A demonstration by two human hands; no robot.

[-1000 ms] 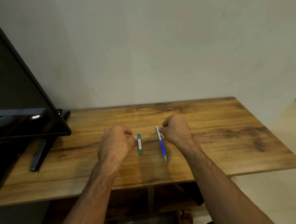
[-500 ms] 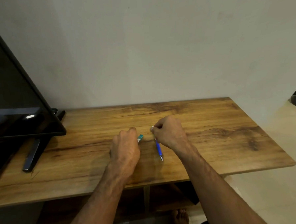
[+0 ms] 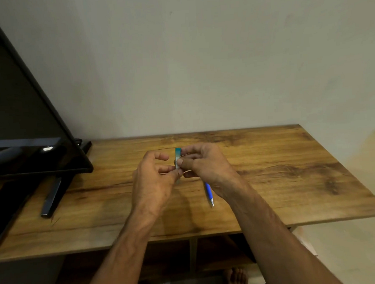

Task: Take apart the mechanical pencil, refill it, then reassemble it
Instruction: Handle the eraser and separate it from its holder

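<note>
- Holding a small teal lead case [image 3: 178, 158] upright at the middle of the frame, both hands are meeting just above the wooden table [image 3: 292, 179].
- The left hand [image 3: 154, 185] is pinching the lower end of the case between thumb and fingertips, with its index finger curling free above.
- The right hand [image 3: 205, 162] is pinching the upper part of the case, its thumb pressing on the pale label and its fingertips sitting at the teal top.
- The blue mechanical pencil [image 3: 208, 192] is showing below the right hand, slanting down toward the lower right of the frame, its metal tip pointing at the near table edge.
- Its upper half is hiding behind the right palm, so whether that hand is also gripping it or it is lying on the table is not something I can tell.
- A black television [image 3: 29, 128] is standing at the left of the frame, its stand foot [image 3: 52, 196] resting on the table's left end.
- A bare foot [image 3: 237, 279] is showing under the table at the bottom of the frame.
</note>
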